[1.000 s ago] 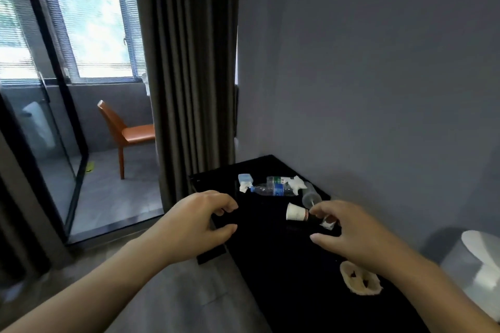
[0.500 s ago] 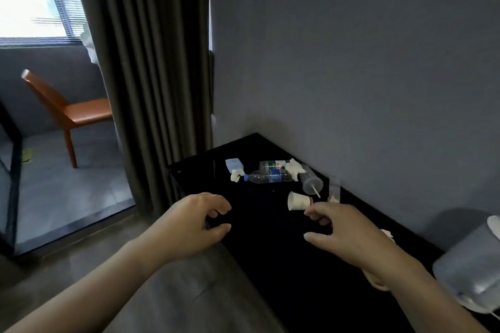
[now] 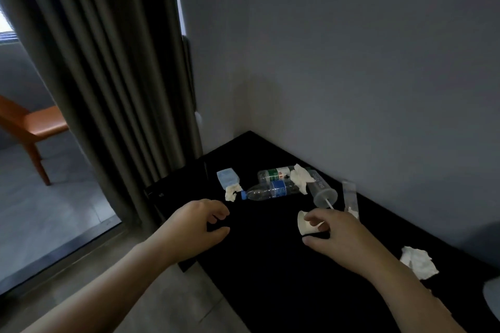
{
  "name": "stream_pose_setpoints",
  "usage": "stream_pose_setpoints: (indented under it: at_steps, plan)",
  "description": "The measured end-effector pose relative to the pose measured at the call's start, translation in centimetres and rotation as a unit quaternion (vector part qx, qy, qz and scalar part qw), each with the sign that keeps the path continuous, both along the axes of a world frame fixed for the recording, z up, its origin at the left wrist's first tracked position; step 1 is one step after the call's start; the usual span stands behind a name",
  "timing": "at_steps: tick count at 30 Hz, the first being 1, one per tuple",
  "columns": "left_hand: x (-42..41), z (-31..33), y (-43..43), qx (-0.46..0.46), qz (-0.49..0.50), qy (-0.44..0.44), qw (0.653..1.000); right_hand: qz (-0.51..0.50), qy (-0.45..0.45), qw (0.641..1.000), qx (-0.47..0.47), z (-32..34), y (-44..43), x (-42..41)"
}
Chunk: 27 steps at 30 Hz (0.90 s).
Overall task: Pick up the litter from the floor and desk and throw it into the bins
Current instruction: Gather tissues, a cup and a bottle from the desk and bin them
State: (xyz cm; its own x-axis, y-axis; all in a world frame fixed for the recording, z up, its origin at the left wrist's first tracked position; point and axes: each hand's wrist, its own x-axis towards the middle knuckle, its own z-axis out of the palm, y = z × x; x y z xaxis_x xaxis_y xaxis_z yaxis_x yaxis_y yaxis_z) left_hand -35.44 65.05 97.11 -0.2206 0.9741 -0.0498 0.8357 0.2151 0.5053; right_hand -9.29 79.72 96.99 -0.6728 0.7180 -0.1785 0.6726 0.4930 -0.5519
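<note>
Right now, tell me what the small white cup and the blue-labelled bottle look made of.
The small white cup is probably paper: matte, opaque, thin-walled. The blue-labelled bottle looks like clear glossy plastic; the black desk shows through it.

White paper cup (image 3: 305, 225) sideways on desk (image 3: 270, 284)

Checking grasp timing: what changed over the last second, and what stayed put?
The right hand moved forward onto the paper cup, fingers now curling over it. The left hand still hovers empty; the blue-label bottle and lidded plastic cup lie as before.
</note>
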Motion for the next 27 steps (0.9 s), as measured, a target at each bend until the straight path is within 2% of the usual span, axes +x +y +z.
stream_pose_setpoints:
  at_steps: [14, 22, 27]
  plan:
    - [-9.1, -5.2, 12.5, -0.072, -0.076, -0.06, 0.993, -0.109, -0.019, 0.993, -0.044, -3.6, 6.3, -6.4]
    - [-17.2, -7.4, 18.5, -0.085, -0.125, -0.032, 0.988, -0.193, -0.043, 0.979, -0.055, -4.9, 7.7, -13.3]
    - [-21.6, -10.0, 21.4, -0.102, -0.146, -0.031, 0.984, -0.24, -0.05, 0.964, -0.098, -6.1, 8.0, -16.9]
